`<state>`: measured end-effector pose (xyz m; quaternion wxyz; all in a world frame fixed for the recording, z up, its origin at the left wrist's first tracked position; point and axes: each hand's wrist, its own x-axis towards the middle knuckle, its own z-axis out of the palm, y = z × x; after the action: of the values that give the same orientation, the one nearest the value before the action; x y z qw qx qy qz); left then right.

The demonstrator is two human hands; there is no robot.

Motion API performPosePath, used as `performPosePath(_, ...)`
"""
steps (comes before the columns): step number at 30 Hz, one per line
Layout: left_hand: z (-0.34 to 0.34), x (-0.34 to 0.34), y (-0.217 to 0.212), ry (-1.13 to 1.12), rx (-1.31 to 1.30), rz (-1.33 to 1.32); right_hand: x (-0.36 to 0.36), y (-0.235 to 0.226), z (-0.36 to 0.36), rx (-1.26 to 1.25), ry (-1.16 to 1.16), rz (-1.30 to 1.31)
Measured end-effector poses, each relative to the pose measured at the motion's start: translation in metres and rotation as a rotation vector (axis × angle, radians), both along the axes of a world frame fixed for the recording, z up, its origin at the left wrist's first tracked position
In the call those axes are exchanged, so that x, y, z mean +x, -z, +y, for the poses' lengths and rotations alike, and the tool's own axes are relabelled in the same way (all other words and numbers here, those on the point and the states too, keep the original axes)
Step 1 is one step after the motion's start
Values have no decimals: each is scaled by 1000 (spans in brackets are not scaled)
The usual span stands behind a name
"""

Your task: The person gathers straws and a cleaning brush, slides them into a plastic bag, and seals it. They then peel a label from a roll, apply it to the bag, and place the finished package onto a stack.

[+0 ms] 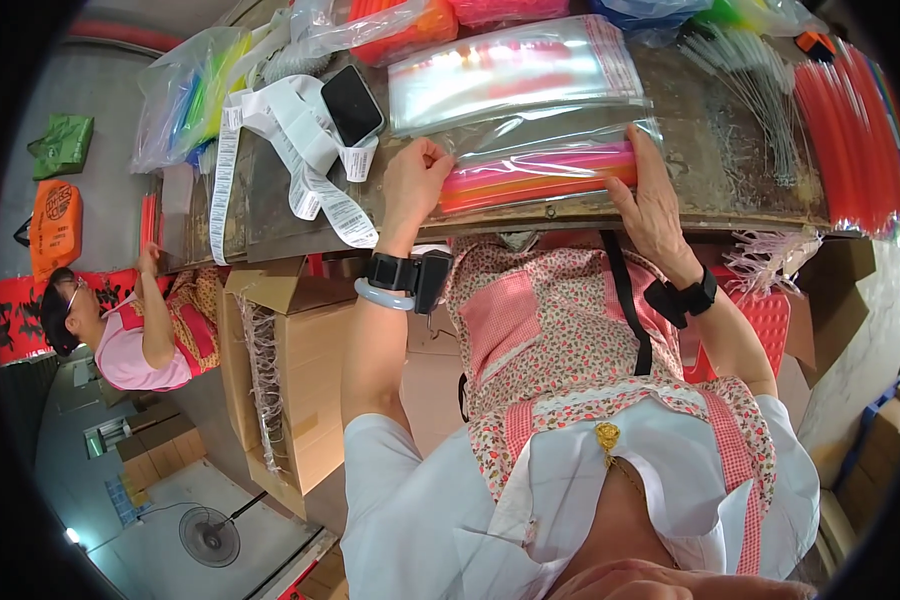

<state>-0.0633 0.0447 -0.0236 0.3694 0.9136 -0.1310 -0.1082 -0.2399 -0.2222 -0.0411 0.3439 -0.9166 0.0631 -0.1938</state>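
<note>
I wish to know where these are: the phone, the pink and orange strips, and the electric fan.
Phone [351, 107]: head view, on its dark screen.
Pink and orange strips [535, 181]: head view, middle of the bundle.
Electric fan [210, 537]: head view, on its round grille.

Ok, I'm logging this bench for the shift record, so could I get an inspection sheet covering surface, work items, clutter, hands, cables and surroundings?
Surface: worn, scuffed table.
Work items: clear plastic bag, pink and orange-red sticks showing through it.
Clutter: stacked clear bags, white label strip, dark-screened phone, bundle of red sticks.
Hands: left hand pinches the bag's left end; right hand rests at its right end, thumb spread.
Cables: nothing seen near the hands.
Surroundings: open cardboard box, red stool, fan, co-worker at the left.
</note>
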Motion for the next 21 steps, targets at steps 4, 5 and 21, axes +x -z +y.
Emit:
performPosePath(4,-6,-8,1,21,187,-239,-2,-2,0,-17,4,15)
performPosePath(5,-7,-11,0,10,191,-238,-2,-2,-1,-23,4,16)
performPosePath(21,-88,-104,20,412,124,-653,-3,-4,3,-89,7,-8)
